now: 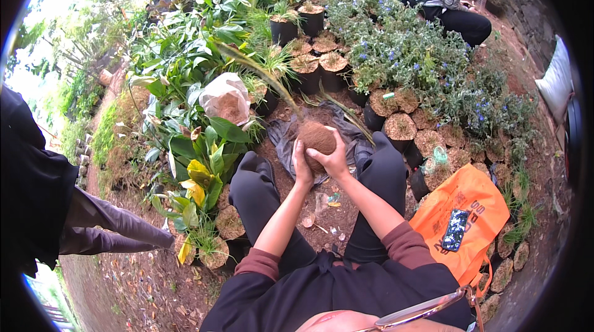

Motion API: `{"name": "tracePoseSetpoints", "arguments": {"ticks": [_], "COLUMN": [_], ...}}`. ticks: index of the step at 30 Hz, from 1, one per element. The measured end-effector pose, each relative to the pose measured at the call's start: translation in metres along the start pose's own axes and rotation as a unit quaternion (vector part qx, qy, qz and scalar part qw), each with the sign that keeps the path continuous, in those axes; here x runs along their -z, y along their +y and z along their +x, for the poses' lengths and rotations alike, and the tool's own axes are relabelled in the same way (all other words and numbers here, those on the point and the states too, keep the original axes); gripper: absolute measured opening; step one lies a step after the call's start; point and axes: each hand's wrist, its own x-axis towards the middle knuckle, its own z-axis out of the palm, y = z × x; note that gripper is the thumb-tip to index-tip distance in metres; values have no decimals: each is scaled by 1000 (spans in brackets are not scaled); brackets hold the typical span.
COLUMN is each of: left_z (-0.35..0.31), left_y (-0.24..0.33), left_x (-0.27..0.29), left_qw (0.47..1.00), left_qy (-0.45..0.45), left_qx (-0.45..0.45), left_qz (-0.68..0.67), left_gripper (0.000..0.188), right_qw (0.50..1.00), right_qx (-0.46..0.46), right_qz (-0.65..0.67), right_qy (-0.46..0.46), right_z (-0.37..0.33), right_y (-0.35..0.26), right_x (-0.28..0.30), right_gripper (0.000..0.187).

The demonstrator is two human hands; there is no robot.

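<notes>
Bystander in greyish trousers (105,220) stood at the left edge, well apart from the hands. Right of that, among broad-leaved plants, an open whitish bag (216,89) held brown soil. A long, thin stem (266,75), blurred in places, slanted from far left toward near right, where its base met a round brown root ball (317,138). The left hand (303,168) cupped the ball's near left side, fingers pointing far; the right hand (334,157) wrapped its near right side with fingers spread, so both gripped it between them. The ball thus lay just far of the palms, the stem's long axis leaning away leftward, its base nearer the left fingertips. A dark plastic sheet (279,141) lay beneath; whether the ball touched it, I could not tell. Farther right, black planting pots (401,129) stood clustered, and nearer, a phone (456,230) rested on an orange bag (482,199)
</notes>
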Motion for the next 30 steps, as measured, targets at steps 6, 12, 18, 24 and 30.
{"name": "tracePoseSetpoints", "arguments": {"ticks": [6, 12, 18, 24, 30], "left_z": [-14, -3, -6, -9, 4], "left_y": [3, 18, 15, 29, 25], "left_x": [-7, 1, -2, -11, 9], "left_qw": [990, 990, 998, 994, 994], "left_qy": [32, 44, 36, 23, 33], "left_qx": [86, 105, 53, 104, 91], "left_qz": [-105, -84, -8, -38, -50], "left_gripper": [57, 51, 38, 36, 45], "right_qw": [980, 863, 922, 934, 937], "right_qx": [-9, 76, 73, -142, -180], "right_qz": [-200, -495, -355, -249, -203], "right_qy": [-7, -63, -139, -215, -218], "right_z": [-9, 17, 61, 92, 67], "right_y": [-20, -32, -42, 4, -18], "right_x": [-3, 5, -12, 17, 21], "right_gripper": [62, 72, 88, 59, 34]}}
